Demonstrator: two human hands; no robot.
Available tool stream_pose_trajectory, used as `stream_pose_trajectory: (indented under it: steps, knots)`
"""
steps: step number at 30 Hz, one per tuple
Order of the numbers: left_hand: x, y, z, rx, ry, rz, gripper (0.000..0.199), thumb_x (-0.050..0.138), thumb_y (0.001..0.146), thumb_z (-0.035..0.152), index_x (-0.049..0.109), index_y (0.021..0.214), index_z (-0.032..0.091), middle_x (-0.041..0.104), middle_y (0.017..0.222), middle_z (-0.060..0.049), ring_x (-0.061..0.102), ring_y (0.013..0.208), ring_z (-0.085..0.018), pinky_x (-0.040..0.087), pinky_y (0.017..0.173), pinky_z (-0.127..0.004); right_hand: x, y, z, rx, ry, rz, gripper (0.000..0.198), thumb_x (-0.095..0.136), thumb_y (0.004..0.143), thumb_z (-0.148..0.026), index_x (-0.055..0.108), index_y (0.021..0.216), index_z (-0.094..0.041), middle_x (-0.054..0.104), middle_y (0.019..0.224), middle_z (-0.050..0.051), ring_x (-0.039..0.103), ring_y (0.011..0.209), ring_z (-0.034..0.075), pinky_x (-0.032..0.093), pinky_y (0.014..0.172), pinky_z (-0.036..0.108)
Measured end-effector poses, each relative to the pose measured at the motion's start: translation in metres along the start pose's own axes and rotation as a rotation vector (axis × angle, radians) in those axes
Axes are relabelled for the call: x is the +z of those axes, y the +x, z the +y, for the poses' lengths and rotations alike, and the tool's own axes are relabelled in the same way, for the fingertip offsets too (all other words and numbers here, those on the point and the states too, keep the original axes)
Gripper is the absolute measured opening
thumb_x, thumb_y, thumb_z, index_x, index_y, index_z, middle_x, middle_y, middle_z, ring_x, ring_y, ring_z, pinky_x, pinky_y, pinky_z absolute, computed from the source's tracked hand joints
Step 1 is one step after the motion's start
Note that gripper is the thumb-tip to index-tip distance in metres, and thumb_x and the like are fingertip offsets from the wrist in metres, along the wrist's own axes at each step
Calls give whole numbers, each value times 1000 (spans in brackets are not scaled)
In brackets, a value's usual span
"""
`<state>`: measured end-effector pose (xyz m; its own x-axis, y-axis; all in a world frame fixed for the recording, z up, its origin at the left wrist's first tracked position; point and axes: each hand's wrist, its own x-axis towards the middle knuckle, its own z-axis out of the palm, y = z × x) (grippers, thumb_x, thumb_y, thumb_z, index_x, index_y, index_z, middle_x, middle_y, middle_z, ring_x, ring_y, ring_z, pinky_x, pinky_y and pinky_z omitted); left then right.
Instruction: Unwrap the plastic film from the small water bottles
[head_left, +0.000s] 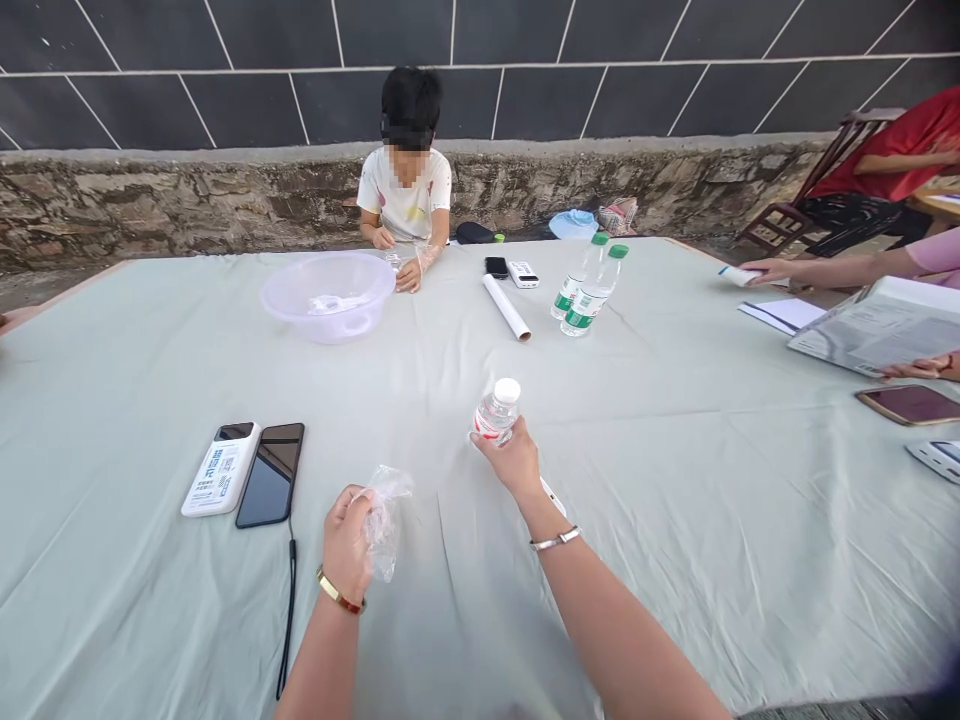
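My left hand [349, 540] is closed around a crumpled piece of clear plastic film [386, 525], which sticks out to the right of the fingers. It looks like a thin bag or glove; I cannot tell which. My right hand [514, 460] grips a small clear bottle [495, 412] with a white cap and a red-and-white label. The bottle is upright, at about the middle of the table. Behind my right wrist a white object [553, 497] is partly hidden.
On the cloth-covered table [637, 480] lie a white power bank [221, 470] and a phone [271, 475] at left. Further back are a purple basin [330, 325], a white roll [507, 308] and two green-capped bottles [589, 300]. A person [405, 190] sits opposite; others are at right.
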<state>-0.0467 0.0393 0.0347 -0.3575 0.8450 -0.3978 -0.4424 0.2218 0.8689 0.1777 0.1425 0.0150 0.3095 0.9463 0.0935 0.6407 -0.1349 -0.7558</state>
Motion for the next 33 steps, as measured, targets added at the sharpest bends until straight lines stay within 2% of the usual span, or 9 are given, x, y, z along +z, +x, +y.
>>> stream_pose_trajectory:
  steps: [3,8,10,13,16,20,26,30,33]
  knots:
    - [2,4,1,-10,-1,29,26,68,64,37,51,75,22,42,55,7,39,45,-8,32,42,-20,13,18,-13,57,-46,-40,44,67,64,-48,53,97,-21,65,87,3,62,83,22,46,69,31]
    - [5,9,-2,5,51,48,46,67,68,34,56,112,28,48,70,6,43,52,-7,38,49,-20,37,69,-25,63,-13,29,45,66,65,-47,51,98,-21,65,94,5,62,88,22,45,71,30]
    - [4,12,-5,30,102,29,48,66,70,33,58,117,29,50,75,4,43,56,-8,40,53,-21,47,97,-28,76,-13,58,44,67,66,-46,51,97,-20,64,97,6,61,90,23,45,74,31]
    - [1,18,-14,48,196,-46,28,67,69,34,70,93,22,53,79,-1,45,62,-11,39,56,-23,62,142,-32,95,-9,99,44,67,66,-44,50,98,-20,64,100,8,60,93,24,45,77,33]
    - [-2,22,-22,32,196,-135,21,65,70,39,69,71,19,49,71,-2,43,60,-13,36,54,-25,77,186,-37,108,3,142,48,69,66,-42,49,102,-18,63,105,9,59,98,25,44,82,34]
    - [0,23,-29,52,143,-159,30,63,71,49,65,63,20,44,66,-1,41,60,-14,34,57,-27,98,237,-42,127,1,178,53,69,67,-40,47,107,-15,60,110,12,56,104,26,42,89,35]
    - [2,24,-31,23,206,-194,34,65,68,56,67,63,22,44,63,-3,40,58,-16,33,57,-29,126,295,-38,119,102,256,60,70,65,-37,44,114,-13,57,109,12,54,103,26,41,92,40]
    - [4,23,-31,1,191,-207,33,66,66,55,67,65,22,45,65,-3,41,58,-16,33,56,-29,130,306,-36,106,157,240,66,71,64,-35,42,120,-13,55,113,13,52,108,27,38,96,43]
    - [5,22,-30,-51,89,-203,33,69,62,53,66,69,22,45,68,-2,41,58,-14,34,54,-27,128,274,-40,120,188,250,70,67,69,-33,37,128,-11,50,122,18,48,115,28,37,99,44]
